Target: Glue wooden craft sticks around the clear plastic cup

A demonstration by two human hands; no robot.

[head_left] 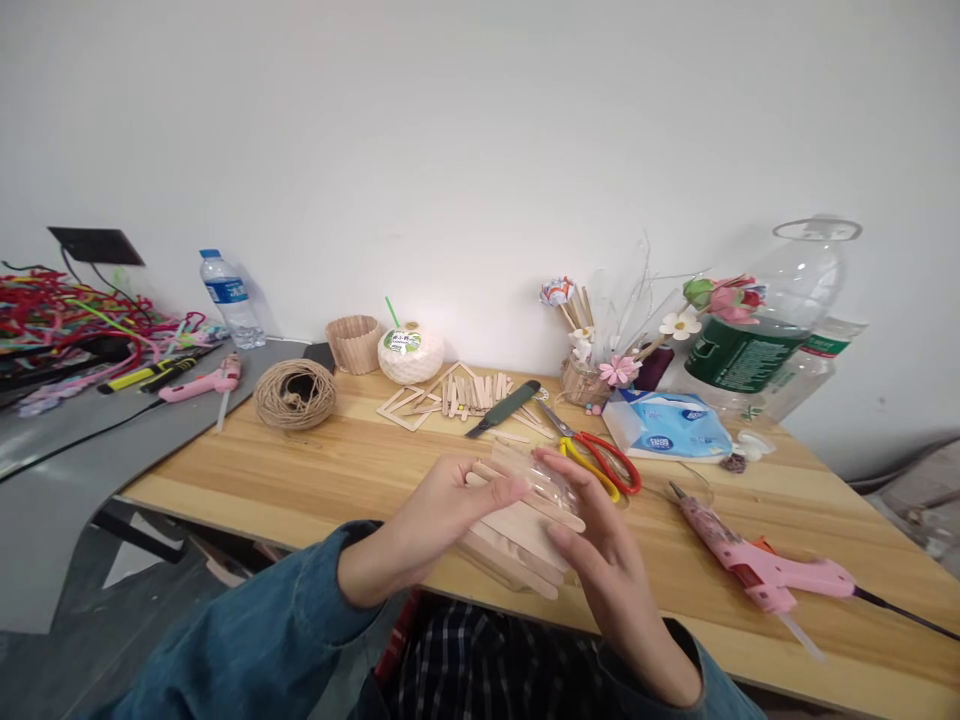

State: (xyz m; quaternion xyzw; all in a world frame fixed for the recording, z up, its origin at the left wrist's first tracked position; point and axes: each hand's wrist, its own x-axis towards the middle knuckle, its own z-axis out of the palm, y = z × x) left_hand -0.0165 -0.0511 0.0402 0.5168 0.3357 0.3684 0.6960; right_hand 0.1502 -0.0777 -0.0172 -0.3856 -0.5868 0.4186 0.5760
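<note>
A stack of flat wooden craft sticks (517,530), with clear plastic film around part of it, is held between both hands over the table's front edge. My left hand (442,515) grips its left side, thumb across the top stick. On the right side, my right hand (607,545) has its thumb against the sticks and its fingers at the plastic. Just behind the hands lie scissors (607,462) with red and yellow handles, a green utility knife (510,406) and a pile of short stick pieces (480,392).
A pink glue gun (765,570) lies on the right of the wooden table (360,490). Behind stand a twine ball (295,393), a stick cup (354,344), a coconut (410,354), a flower pot (583,382), a tissue pack (666,425) and a large bottle (757,340).
</note>
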